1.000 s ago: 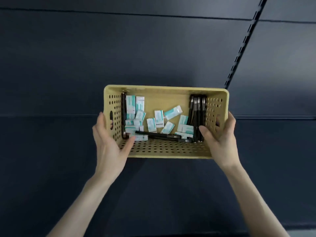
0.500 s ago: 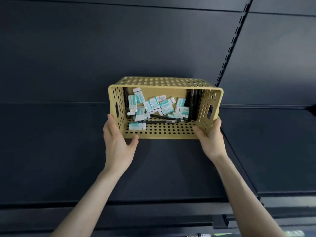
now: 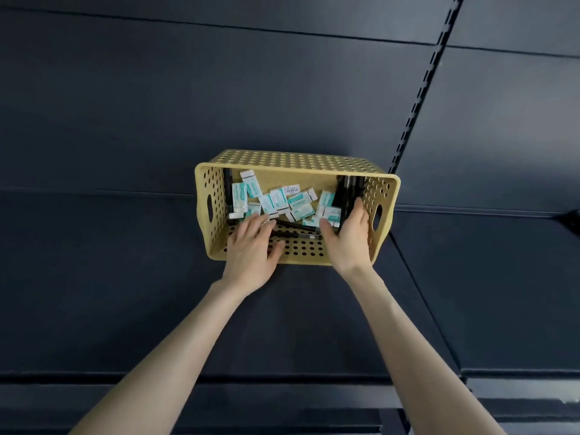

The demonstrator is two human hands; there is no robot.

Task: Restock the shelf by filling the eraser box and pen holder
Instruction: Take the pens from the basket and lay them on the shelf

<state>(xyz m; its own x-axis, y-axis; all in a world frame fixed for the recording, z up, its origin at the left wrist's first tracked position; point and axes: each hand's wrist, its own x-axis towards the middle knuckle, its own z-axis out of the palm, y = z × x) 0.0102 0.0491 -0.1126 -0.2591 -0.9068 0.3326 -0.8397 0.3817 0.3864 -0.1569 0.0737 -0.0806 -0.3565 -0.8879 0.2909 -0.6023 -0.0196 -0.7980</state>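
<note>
A yellow perforated basket (image 3: pixel 295 160) lies tipped on its side on a dark shelf (image 3: pixel 125 277), its opening facing me. Inside lie several white-and-teal erasers (image 3: pixel 279 199) in a loose pile and several black pens (image 3: pixel 348 189), most stacked at the right wall, some across the lower wall (image 3: pixel 298 235). My left hand (image 3: pixel 254 249) reaches into the basket with straight fingers touching the erasers at the left. My right hand (image 3: pixel 348 238) is inside at the right, fingers extended by the pens and erasers. Neither hand grips anything.
The shelf has a dark back panel (image 3: pixel 219 89) and a slotted upright (image 3: pixel 420 89) at the right. A second shelf board (image 3: pixel 486 293) adjoins on the right. The shelf's front edge (image 3: pixel 219 378) runs below my forearms.
Both hands let go of the basket's outer sides and moved inside its opening. The basket now rests on the shelf, tipped on its side.
</note>
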